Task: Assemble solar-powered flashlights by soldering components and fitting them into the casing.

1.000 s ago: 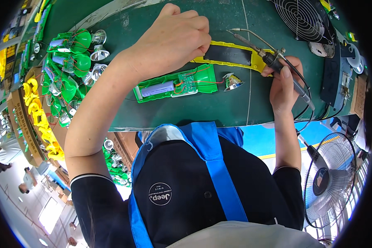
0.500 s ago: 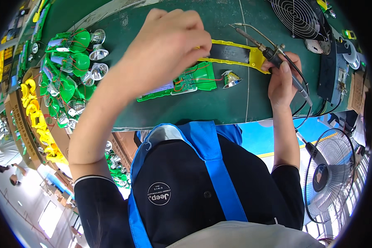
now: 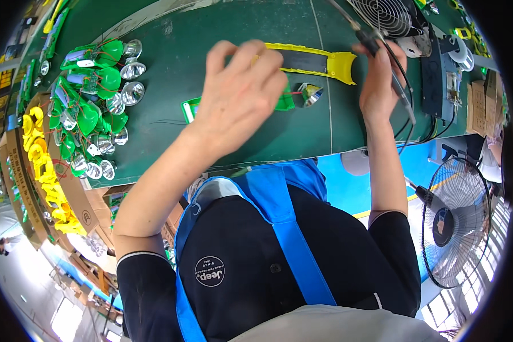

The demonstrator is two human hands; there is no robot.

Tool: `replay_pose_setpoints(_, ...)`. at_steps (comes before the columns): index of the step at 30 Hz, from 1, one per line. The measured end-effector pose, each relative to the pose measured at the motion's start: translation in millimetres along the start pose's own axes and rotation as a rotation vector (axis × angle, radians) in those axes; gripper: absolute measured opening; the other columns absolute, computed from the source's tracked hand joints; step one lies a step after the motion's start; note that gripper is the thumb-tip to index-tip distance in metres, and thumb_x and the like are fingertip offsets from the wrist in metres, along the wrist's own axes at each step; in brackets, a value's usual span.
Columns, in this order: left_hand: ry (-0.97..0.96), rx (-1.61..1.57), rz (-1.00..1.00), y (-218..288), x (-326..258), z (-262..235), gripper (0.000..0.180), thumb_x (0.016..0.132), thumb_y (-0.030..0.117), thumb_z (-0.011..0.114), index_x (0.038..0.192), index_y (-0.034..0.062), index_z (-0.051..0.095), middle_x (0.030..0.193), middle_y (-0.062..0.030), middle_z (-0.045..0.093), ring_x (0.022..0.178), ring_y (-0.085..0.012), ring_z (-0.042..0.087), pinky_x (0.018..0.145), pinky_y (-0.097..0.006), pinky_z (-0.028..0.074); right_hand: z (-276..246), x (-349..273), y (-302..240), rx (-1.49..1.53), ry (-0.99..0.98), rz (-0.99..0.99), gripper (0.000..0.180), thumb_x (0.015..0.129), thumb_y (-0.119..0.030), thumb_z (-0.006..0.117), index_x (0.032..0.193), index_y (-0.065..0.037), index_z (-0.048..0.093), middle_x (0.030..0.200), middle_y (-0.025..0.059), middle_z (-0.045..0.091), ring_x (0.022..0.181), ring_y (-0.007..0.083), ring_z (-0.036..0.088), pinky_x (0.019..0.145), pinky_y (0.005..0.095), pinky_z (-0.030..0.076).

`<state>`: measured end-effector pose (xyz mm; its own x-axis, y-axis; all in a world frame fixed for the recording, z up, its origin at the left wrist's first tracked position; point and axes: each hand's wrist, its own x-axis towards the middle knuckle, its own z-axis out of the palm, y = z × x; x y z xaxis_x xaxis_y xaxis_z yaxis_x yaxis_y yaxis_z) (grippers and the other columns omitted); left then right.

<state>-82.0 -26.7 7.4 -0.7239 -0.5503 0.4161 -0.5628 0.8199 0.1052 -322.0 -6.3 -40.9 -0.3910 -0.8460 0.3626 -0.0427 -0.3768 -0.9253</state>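
Note:
My right hand is closed around a soldering iron with a dark handle, a thin metal tube and a cable. Its tip points away to the far left and runs out at the top edge. My left hand hovers over the bench with fingers curled, slightly blurred; anything pinched in them is hidden. Beyond it lies a yellow plastic housing with a dark inner strip, its left end behind the fingers. Under the left hand sits a green lamp casing, mostly covered, wired in red to a silver reflector cup.
Wired green casings with reflectors are heaped at left. Yellow rings line a cardboard box beside the bench. A fan with a round grille and a dark box-shaped unit stand at right; a floor fan is below.
The soldering iron and my right hand have moved away and slightly left. My left hand has drawn back nearer me, now covering more of the green casing. The whole view has shifted slightly.

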Motion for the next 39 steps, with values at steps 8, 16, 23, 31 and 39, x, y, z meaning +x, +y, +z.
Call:
replay_pose_setpoints(8, 0.174, -0.233, -0.078, 17, 13, 25, 0.006, 0.068, 0.01, 0.058, 0.074, 0.0097, 0.054, 0.072, -0.004, 0.053, 0.078, -0.02, 0.054, 0.077, -0.035, 0.038, 50, -24, -15, 0.086, -0.063, 0.314, 0.029, 0.092, -0.024, 0.05, 0.111, -0.003, 0.046, 0.091, 0.0083, 0.061, 0.083, 0.0124, 0.056, 0.078, 0.0259, 0.044)
replay_pose_setpoints(16, -0.168, -0.221, -0.221, 12, 18, 21, 0.006, 0.072, 0.005, 0.06, 0.076, 0.0083, 0.057, 0.071, -0.0038, 0.055, 0.072, -0.0228, 0.054, 0.071, -0.034, 0.038, -14, -10, -15, 0.279, -0.14, 0.448, 0.025, 0.089, -0.022, 0.05, 0.103, -0.001, 0.047, 0.085, 0.011, 0.057, 0.079, 0.0171, 0.054, 0.089, 0.037, 0.042)
replay_pose_setpoints(23, -0.42, -0.232, -0.085, 0, 37, 8, 0.011, 0.067, 0.002, 0.057, 0.077, 0.0045, 0.06, 0.071, -0.0084, 0.056, 0.075, -0.0239, 0.058, 0.071, -0.035, 0.04, -42, 19, -34, -0.075, -0.434, 0.614, 0.026, 0.08, -0.024, 0.056, 0.084, 0.001, 0.052, 0.068, 0.0065, 0.052, 0.06, 0.0118, 0.051, 0.058, 0.0231, 0.038)
replay_pose_setpoints(31, -0.466, -0.203, -0.081, 0, 40, 8, 0.004, 0.071, 0.004, 0.056, 0.074, 0.0039, 0.059, 0.069, -0.0096, 0.054, 0.072, -0.0254, 0.057, 0.07, -0.034, 0.039, -30, 23, -34, -0.128, -0.527, 0.652, 0.022, 0.078, -0.017, 0.06, 0.084, 0.003, 0.052, 0.067, 0.0063, 0.055, 0.056, 0.0092, 0.052, 0.055, 0.021, 0.04)
replay_pose_setpoints(39, -0.459, -0.23, -0.083, -1, 40, 8, 0.007, 0.076, 0.008, 0.054, 0.071, 0.0042, 0.058, 0.068, -0.0099, 0.053, 0.07, -0.0266, 0.055, 0.069, -0.035, 0.039, -28, 23, -35, -0.133, -0.523, 0.664, 0.018, 0.078, -0.012, 0.06, 0.085, 0.004, 0.053, 0.07, 0.0067, 0.055, 0.058, 0.0092, 0.054, 0.056, 0.0209, 0.042)
